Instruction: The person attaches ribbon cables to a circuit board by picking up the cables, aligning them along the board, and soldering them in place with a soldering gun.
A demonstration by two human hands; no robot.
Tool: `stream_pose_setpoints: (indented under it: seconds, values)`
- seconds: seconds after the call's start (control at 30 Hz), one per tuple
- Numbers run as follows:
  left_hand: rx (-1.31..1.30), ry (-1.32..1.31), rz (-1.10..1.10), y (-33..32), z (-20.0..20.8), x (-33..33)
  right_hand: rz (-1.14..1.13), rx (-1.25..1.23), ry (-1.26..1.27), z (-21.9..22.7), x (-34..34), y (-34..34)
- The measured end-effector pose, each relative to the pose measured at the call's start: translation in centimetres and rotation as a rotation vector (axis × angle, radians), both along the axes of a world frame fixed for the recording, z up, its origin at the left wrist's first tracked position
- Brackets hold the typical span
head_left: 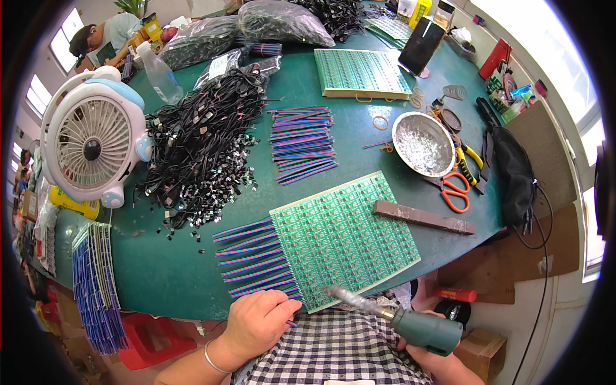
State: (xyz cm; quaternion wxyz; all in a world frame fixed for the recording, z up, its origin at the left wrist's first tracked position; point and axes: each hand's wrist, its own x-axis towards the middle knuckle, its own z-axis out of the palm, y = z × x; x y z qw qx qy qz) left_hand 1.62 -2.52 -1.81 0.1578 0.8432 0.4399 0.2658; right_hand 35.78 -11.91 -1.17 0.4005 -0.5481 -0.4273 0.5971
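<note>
A green circuit-board panel lies at the near edge of the table, with several rows of multicoloured ribbon wires along its left side. My left hand is closed at the panel's near left corner, its fingers pinched on a ribbon wire whose end peeks out below them. My right hand grips a green soldering gun; its coated tip points left, over the panel's near edge. A brown bar rests across the panel's right side.
Bundled ribbon wires lie beyond the panel, beside a heap of black cables. A fan stands left. At right are a metal bowl, orange scissors and a propped phone. Stacked panels sit farther back. Another person works far left.
</note>
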Motion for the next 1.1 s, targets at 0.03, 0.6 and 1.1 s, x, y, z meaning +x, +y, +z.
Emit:
stream_pose_setpoints:
  seconds: [0.03, 0.6, 1.1]
  values:
    - [-0.005, 0.000, 0.000, 0.0, 0.0, 0.0, 0.035, 0.050, -0.074, 0.1, -0.1, -0.1]
    - [0.072, 0.022, -0.008, 0.0, -0.3, 0.1, 0.338, 0.306, -0.506, 1.1, -1.0, 1.7]
    - [0.087, 0.030, -0.006, -0.1, -0.4, 0.2, 0.369, 0.368, -0.578, 0.6, -0.2, 1.3]
